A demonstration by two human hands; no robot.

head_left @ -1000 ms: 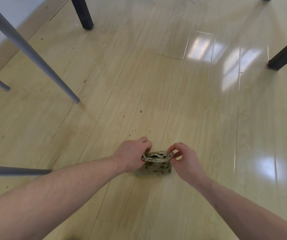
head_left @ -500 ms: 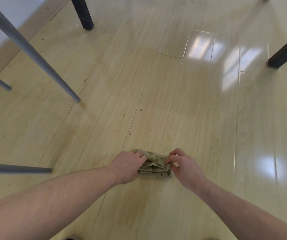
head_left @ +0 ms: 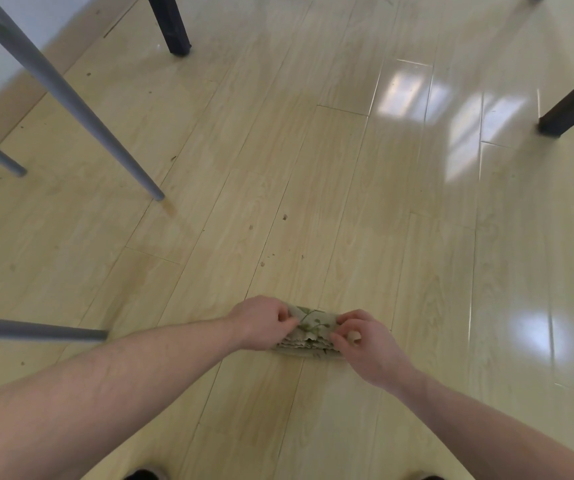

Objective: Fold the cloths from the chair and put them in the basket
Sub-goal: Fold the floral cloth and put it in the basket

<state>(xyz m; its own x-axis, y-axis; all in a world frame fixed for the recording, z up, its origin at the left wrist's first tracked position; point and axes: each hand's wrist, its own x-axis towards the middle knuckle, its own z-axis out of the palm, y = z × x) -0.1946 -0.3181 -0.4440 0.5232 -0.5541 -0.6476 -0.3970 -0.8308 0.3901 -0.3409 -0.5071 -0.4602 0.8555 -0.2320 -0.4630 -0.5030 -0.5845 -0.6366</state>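
Pinching folded cloth on floor, left hand, right hand, fingers curled.

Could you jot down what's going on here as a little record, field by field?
surface: pale wood floor
cloth: small leaf-print cloth, folded into a thick stack, lying on the floor
left hand: grips the cloth's left end
right hand: pinches the cloth's right end
furniture: grey chair legs at left, dark legs farther off
basket: not in view

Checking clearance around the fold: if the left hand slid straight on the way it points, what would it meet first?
Probably the right hand, gripping the opposite end of the folded cloth that the left hand holds.
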